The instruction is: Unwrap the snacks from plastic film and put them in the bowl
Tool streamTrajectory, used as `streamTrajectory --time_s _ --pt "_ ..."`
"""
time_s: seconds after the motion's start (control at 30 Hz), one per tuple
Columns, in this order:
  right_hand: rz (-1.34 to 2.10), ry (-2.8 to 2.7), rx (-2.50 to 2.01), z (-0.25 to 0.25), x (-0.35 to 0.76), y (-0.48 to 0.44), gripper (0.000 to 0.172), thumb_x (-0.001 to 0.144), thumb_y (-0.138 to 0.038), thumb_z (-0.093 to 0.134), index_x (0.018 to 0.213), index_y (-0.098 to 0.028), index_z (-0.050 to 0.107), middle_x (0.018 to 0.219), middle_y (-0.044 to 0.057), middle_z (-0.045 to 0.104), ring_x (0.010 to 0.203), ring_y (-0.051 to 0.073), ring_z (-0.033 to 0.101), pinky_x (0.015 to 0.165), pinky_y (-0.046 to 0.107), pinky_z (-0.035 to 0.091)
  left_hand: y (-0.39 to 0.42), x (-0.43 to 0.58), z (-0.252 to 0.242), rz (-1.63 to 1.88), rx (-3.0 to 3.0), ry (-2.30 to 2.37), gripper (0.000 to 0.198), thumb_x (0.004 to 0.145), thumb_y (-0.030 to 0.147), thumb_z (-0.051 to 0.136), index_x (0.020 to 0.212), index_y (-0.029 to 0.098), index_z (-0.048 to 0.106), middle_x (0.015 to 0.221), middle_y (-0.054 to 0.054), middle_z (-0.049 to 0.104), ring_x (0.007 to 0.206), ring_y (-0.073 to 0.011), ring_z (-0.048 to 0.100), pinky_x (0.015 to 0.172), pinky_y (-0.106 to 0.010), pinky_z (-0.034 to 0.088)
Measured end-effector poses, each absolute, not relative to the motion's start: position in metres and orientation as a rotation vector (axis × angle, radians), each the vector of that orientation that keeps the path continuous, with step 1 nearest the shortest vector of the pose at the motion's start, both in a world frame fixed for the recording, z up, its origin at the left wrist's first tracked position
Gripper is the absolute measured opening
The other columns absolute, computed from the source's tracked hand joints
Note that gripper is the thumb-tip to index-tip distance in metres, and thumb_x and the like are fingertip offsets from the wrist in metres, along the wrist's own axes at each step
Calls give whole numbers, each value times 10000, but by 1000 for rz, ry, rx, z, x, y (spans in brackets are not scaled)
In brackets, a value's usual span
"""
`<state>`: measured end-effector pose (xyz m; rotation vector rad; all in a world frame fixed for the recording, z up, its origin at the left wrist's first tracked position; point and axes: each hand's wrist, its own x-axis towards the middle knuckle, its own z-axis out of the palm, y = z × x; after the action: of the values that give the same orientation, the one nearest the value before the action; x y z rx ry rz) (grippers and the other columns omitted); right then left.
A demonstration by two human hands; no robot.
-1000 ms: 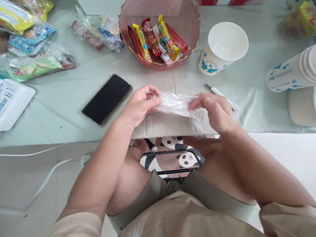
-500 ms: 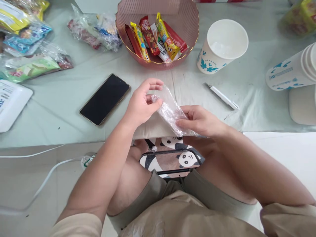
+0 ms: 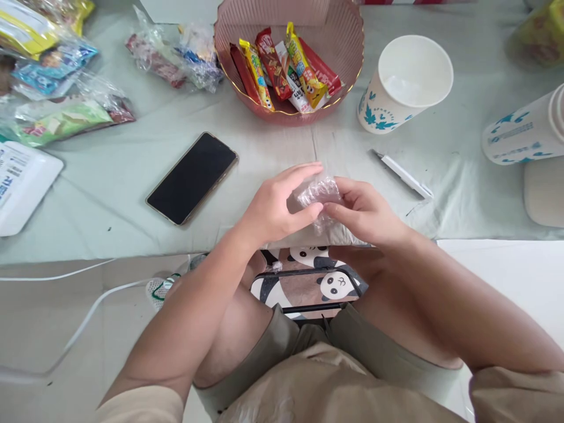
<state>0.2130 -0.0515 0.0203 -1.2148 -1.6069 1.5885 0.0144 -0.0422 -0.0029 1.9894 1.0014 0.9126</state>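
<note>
The cloth-covered desk (image 3: 110,194) is presenting a creased, pale green surface. At far centre, a ribbed pink bowl (image 3: 339,41) with a scalloped gold rim is holding red, yellow and white wrapped bars (image 3: 274,67); their print is appearing too small to read. To its right, a teal-printed white paper cup (image 3: 403,85) is standing. Left, a flat black phone (image 3: 192,178) is lying. The right hand (image 3: 370,214) is pinching crumpled, clear plastic film (image 3: 319,191) at near centre. The left hand (image 3: 279,202) is curving wide, thumb touching the film; whether its hidden fingers are gripping cannot be told. Right, a slim white tool (image 3: 405,175) is lying.
</note>
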Motion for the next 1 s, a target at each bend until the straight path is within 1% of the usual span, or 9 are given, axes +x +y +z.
streamTrajectory --time_s 0.17,0.27,0.33,0.43,0.5,0.63,0.8,0.9,1.0 --pt "1507 -1576 -1198 22 213 -51 144 895 -334 624 933 -195 639 941 42 714 890 182 656 806 324 537 -42 15 -2 834 1719 1104 525 820 235 636 1338 158 678 1312 -84 758 1161 -235 731 1053 -364 586" --pt "1432 -1549 -1376 22 214 -52 195 918 -399 617 906 -204 611 868 38 666 812 170 622 746 324 523 -42 20 -2 879 1549 1110 413 837 240 653 1233 153 729 1107 -65 802 975 -199 754 927 -325 615" --pt "1294 -1541 -1494 20 215 -52 216 878 -407 674 886 -221 564 838 30 618 781 168 587 707 323 505 -41 21 -1 920 1458 1111 332 825 234 674 1140 157 749 1006 -50 797 895 -182 741 856 -305 613" --pt "1086 -1559 -1473 16 218 -51 350 783 -407 779 961 -244 525 1021 57 628 960 207 612 804 354 529 -39 22 2 941 1348 1058 281 768 216 719 1044 166 735 930 -35 772 811 -161 714 739 -268 593" --pt "1192 -1565 -1373 16 219 -50 434 770 -434 792 1055 -249 523 1107 71 633 1038 223 626 870 374 540 -38 21 5 906 1280 993 314 742 217 747 1051 177 705 861 -16 743 738 -140 686 661 -243 565" --pt "1525 -1376 -1355 20 216 -50 369 823 -450 747 1028 -247 517 903 28 621 796 174 622 722 330 530 -38 22 7 830 1146 885 527 692 214 807 1175 215 598 868 4 727 735 -134 689 652 -233 566" --pt "1518 -1199 -1372 21 213 -50 269 887 -425 681 982 -253 497 758 -19 566 643 127 536 612 286 449 -38 23 5 839 1141 901 617 709 154 775 1265 243 522 866 24 714 743 -122 695 696 -238 580" --pt "1546 -1200 -1381 20 213 -50 305 923 -450 641 1100 -266 475 666 -57 506 558 120 464 557 279 389 -39 22 2 870 1211 863 535 755 169 751 1250 252 565 829 34 692 707 -112 667 667 -230 563" --pt "1574 -1302 -1351 20 213 -51 465 901 -500 679 1229 -279 434 690 -64 517 573 128 495 567 288 403 -39 21 0 881 1284 867 285 799 178 721 1074 224 664 823 23 670 681 -94 630 637 -214 538"
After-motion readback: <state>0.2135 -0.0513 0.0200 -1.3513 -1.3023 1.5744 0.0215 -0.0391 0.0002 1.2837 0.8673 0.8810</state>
